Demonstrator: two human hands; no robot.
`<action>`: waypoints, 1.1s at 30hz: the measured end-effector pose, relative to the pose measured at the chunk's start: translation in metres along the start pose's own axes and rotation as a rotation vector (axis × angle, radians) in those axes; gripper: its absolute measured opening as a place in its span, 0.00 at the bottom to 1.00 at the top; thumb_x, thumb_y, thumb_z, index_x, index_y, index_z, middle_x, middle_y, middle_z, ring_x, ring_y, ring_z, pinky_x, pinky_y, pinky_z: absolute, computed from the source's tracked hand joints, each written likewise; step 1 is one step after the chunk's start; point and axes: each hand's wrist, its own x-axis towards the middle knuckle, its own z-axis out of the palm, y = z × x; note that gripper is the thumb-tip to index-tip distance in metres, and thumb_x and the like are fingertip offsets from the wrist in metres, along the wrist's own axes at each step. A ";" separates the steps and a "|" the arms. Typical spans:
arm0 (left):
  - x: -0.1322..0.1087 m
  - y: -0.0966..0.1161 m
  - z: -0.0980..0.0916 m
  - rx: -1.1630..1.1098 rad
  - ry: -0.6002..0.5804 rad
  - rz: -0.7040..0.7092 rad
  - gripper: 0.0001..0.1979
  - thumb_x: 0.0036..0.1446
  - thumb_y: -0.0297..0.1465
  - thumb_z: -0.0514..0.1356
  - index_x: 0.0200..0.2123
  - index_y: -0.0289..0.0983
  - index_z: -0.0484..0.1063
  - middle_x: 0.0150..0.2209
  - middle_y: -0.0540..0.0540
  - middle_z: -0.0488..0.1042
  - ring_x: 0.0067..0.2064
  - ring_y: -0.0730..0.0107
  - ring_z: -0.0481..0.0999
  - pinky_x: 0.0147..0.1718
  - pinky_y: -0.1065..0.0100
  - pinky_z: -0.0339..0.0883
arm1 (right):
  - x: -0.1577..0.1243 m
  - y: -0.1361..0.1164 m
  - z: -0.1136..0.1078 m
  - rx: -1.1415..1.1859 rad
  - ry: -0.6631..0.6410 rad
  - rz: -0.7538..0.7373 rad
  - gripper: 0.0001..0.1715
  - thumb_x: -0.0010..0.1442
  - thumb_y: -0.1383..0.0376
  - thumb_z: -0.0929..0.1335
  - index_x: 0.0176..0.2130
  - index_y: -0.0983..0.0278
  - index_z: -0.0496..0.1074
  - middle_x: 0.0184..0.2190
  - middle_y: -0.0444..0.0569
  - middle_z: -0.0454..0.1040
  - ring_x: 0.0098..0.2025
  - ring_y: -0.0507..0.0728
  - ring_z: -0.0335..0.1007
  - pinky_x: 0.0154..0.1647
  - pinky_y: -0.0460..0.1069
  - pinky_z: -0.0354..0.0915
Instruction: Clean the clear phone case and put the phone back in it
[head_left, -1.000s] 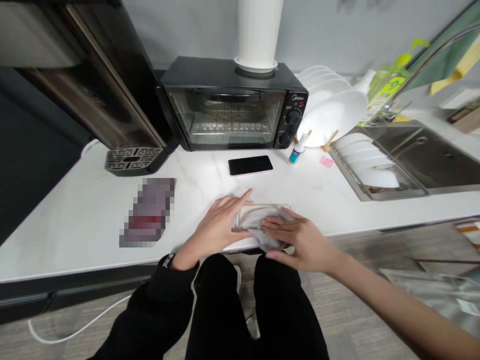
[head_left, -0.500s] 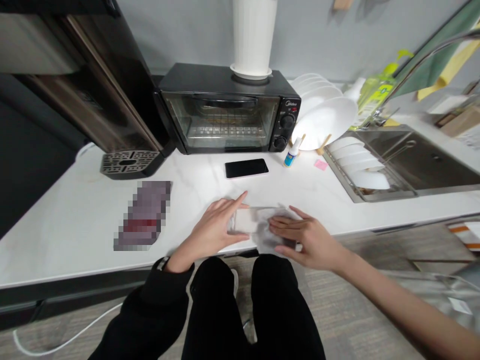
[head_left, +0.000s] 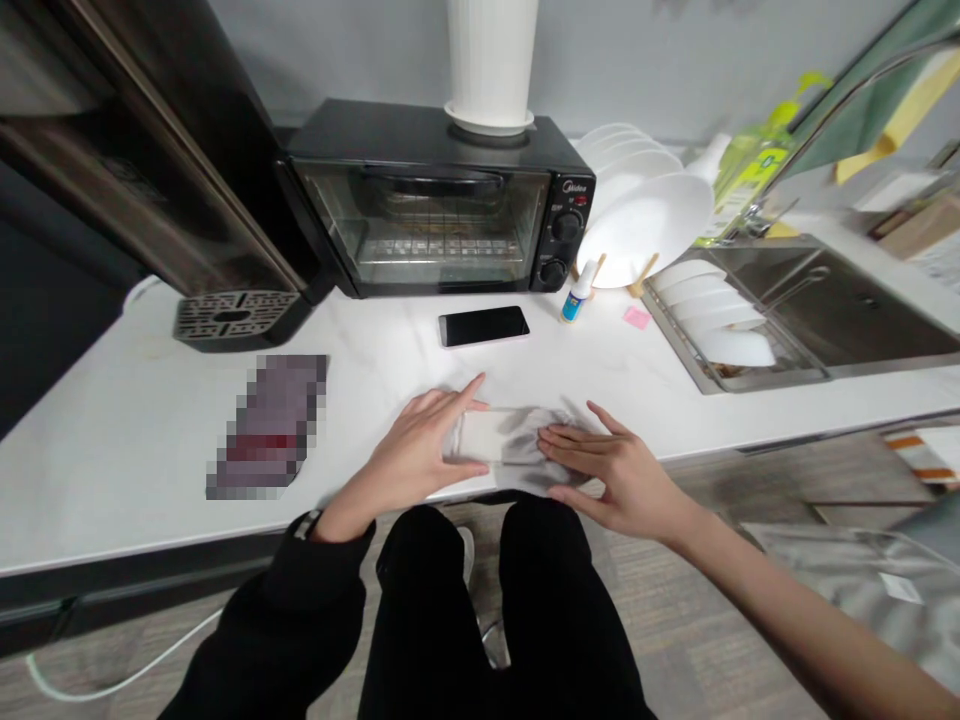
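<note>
- Left grip [head_left: 412, 445] of mine is clamped on the pale flat case [head_left: 478, 437], thumb at its near edge, fingers at its far edge.
- Right grip [head_left: 619, 470] lies over the grey cloth [head_left: 525, 445], fingers close together; I can't tell whether it pinches.
- The case is at the front edge of my bench [head_left: 375, 370], nearer me than the phone [head_left: 487, 326].
- A second ago the cloth covered most of the case; now the case's left part shows bare.
</note>
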 end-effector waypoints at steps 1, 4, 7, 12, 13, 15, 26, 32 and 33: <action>0.000 0.000 0.000 0.001 -0.004 -0.003 0.55 0.57 0.39 0.71 0.77 0.49 0.40 0.64 0.46 0.73 0.62 0.49 0.67 0.64 0.51 0.58 | 0.007 -0.007 0.008 0.033 0.002 -0.033 0.26 0.71 0.51 0.69 0.62 0.60 0.73 0.62 0.52 0.75 0.64 0.63 0.73 0.78 0.68 0.43; -0.001 0.000 -0.001 0.004 -0.008 -0.004 0.53 0.57 0.30 0.68 0.77 0.48 0.41 0.63 0.45 0.72 0.61 0.51 0.67 0.63 0.52 0.59 | 0.049 -0.025 0.035 0.067 0.016 -0.132 0.28 0.72 0.48 0.67 0.61 0.62 0.74 0.61 0.54 0.76 0.64 0.62 0.73 0.78 0.67 0.42; -0.003 -0.001 -0.001 0.019 0.015 -0.008 0.51 0.57 0.29 0.67 0.77 0.45 0.43 0.61 0.42 0.72 0.59 0.50 0.67 0.61 0.52 0.62 | 0.077 -0.023 0.040 -0.002 0.022 -0.156 0.28 0.73 0.48 0.65 0.62 0.61 0.73 0.62 0.54 0.75 0.66 0.62 0.71 0.77 0.68 0.42; -0.003 0.002 0.002 0.042 0.045 -0.042 0.51 0.59 0.34 0.68 0.77 0.48 0.42 0.61 0.44 0.72 0.60 0.50 0.67 0.62 0.51 0.61 | 0.030 0.009 0.005 -0.073 0.042 -0.019 0.26 0.73 0.52 0.67 0.64 0.58 0.72 0.61 0.51 0.77 0.63 0.63 0.74 0.77 0.68 0.46; -0.002 0.002 0.002 0.040 0.044 -0.039 0.51 0.59 0.38 0.69 0.77 0.48 0.41 0.62 0.45 0.72 0.60 0.49 0.67 0.63 0.50 0.60 | 0.018 0.012 0.000 -0.078 0.044 0.009 0.24 0.73 0.53 0.67 0.63 0.57 0.73 0.60 0.50 0.77 0.62 0.63 0.75 0.76 0.68 0.47; 0.000 0.003 0.003 0.032 0.038 -0.021 0.54 0.58 0.43 0.70 0.77 0.49 0.41 0.62 0.45 0.72 0.60 0.48 0.68 0.64 0.49 0.59 | 0.008 0.007 -0.001 -0.055 0.033 0.015 0.23 0.72 0.53 0.68 0.62 0.57 0.74 0.60 0.50 0.78 0.61 0.63 0.76 0.76 0.69 0.48; -0.005 -0.002 0.002 0.055 0.093 -0.057 0.50 0.60 0.42 0.69 0.77 0.48 0.44 0.62 0.43 0.70 0.60 0.49 0.67 0.60 0.51 0.64 | 0.052 0.007 0.013 -0.102 0.019 -0.065 0.29 0.74 0.49 0.65 0.64 0.63 0.71 0.62 0.55 0.75 0.64 0.63 0.73 0.76 0.69 0.48; 0.001 0.000 0.004 0.052 0.052 -0.018 0.52 0.59 0.37 0.69 0.77 0.50 0.40 0.62 0.46 0.72 0.62 0.49 0.67 0.64 0.49 0.59 | 0.020 -0.014 0.018 -0.072 0.035 -0.053 0.34 0.71 0.44 0.66 0.62 0.66 0.73 0.61 0.57 0.77 0.64 0.62 0.73 0.76 0.64 0.51; 0.001 -0.001 0.003 0.055 0.052 -0.023 0.52 0.58 0.33 0.68 0.77 0.49 0.41 0.62 0.46 0.72 0.61 0.50 0.67 0.64 0.50 0.59 | 0.031 -0.023 0.028 -0.031 0.042 -0.093 0.37 0.71 0.42 0.65 0.62 0.68 0.72 0.61 0.58 0.76 0.64 0.62 0.73 0.76 0.63 0.50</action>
